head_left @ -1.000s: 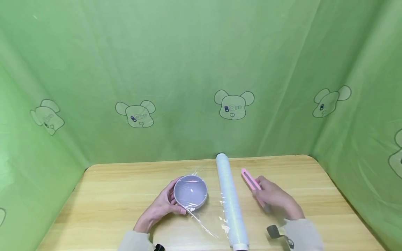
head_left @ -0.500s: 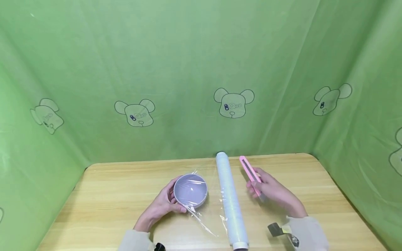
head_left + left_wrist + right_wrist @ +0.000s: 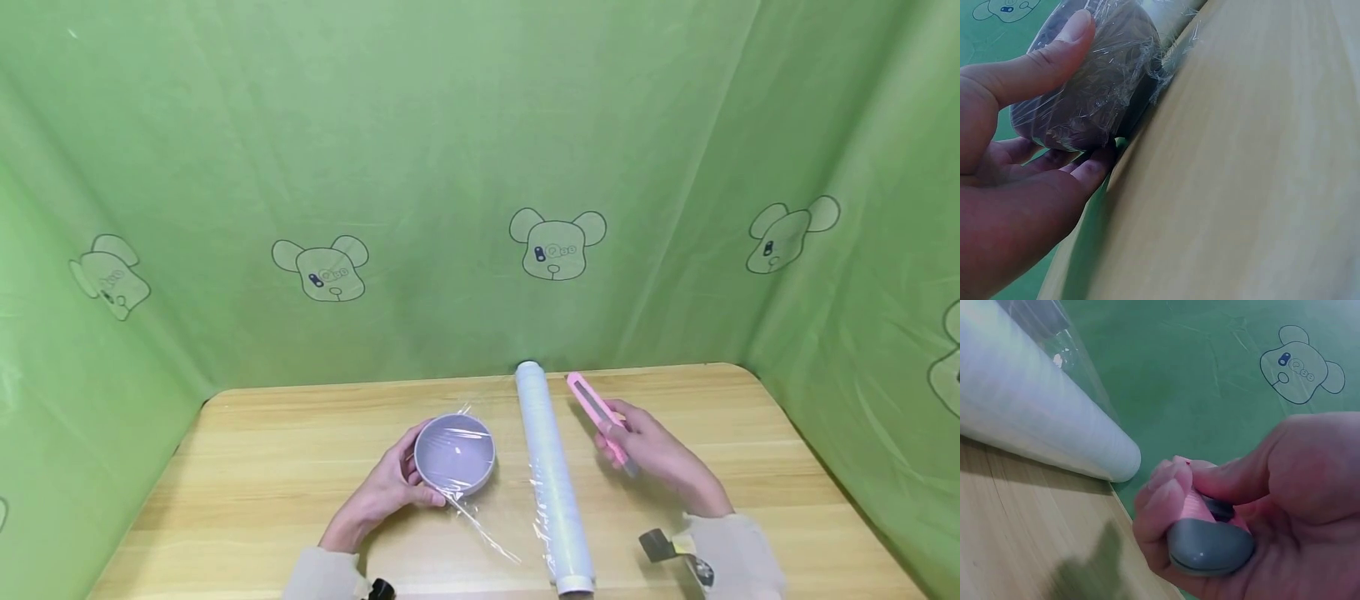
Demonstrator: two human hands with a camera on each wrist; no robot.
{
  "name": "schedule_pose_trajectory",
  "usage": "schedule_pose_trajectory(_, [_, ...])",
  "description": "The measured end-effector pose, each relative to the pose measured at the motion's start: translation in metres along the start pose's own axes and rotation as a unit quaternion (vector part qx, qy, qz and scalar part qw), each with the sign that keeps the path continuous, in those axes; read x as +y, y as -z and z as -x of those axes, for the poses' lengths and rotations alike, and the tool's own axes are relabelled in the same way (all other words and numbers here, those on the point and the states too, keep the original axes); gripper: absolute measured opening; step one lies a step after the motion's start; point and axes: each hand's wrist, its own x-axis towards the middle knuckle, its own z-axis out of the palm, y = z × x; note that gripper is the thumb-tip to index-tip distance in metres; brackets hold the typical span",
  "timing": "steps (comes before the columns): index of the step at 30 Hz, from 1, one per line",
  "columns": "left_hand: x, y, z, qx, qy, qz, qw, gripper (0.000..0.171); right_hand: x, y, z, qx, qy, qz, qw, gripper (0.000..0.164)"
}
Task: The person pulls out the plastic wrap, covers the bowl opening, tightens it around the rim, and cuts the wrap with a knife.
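A small lavender bowl (image 3: 454, 454) stands left of centre, with clear plastic wrap (image 3: 1113, 69) stretched over its mouth and crumpled down its side. My left hand (image 3: 390, 483) grips it from the left, thumb at the near rim and fingers round the wall. The wrap runs from the bowl toward a long roll of cling film (image 3: 551, 483) to its right. Beyond the roll, my right hand (image 3: 652, 454) holds a pink utility knife (image 3: 592, 404) with a grey end cap (image 3: 1211, 547). Its front points away toward the far edge; fingers and thumb curl round the handle in the right wrist view.
The wooden table (image 3: 247, 467) ends at a green curtain (image 3: 435, 317) printed with bear heads, which also closes both sides. The cling film roll lies lengthwise between the two hands, reaching from the far edge toward the front.
My right hand has lifted the utility knife and moved it toward the far edge, its front end swinging slightly left toward the roll. The left hand stays on the bowl.
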Motion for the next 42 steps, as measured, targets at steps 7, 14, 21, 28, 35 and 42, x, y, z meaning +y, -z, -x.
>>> schedule_pose_trajectory(7, [-0.0003, 0.0005, -0.0003, 0.0, -0.002, 0.0, 1.0, 0.115, -0.0012, -0.0004, -0.0003, 0.026, 0.003, 0.008, 1.0, 0.044])
schedule_pose_trajectory(14, [0.0003, 0.0008, 0.0003, 0.002, -0.003, -0.001, 1.0, 0.115, -0.001, -0.0014, -0.0012, 0.05, -0.006, 0.002, 0.999, 0.039])
schedule_pose_trajectory(21, [0.0009, 0.0011, 0.0001, 0.003, 0.0, 0.003, 1.0, 0.116, 0.0, -0.0031, -0.0028, 0.057, -0.017, 0.002, 0.998, 0.036])
schedule_pose_trajectory(28, [0.0004, 0.0021, -0.001, -0.003, -0.006, 0.004, 1.0, 0.116, -0.0005, -0.0041, -0.0033, 0.072, -0.026, 0.003, 0.997, 0.031])
schedule_pose_trajectory(35, [-0.0008, 0.0022, -0.0009, -0.006, -0.007, 0.001, 1.0, 0.116, -0.0003, -0.0055, -0.0035, 0.104, -0.036, 0.017, 0.994, 0.038])
schedule_pose_trajectory(42, [0.0, 0.0039, -0.0016, -0.01, -0.003, 0.002, 0.9999, 0.116, -0.0009, -0.0049, -0.0043, 0.116, -0.034, 0.028, 0.992, 0.039])
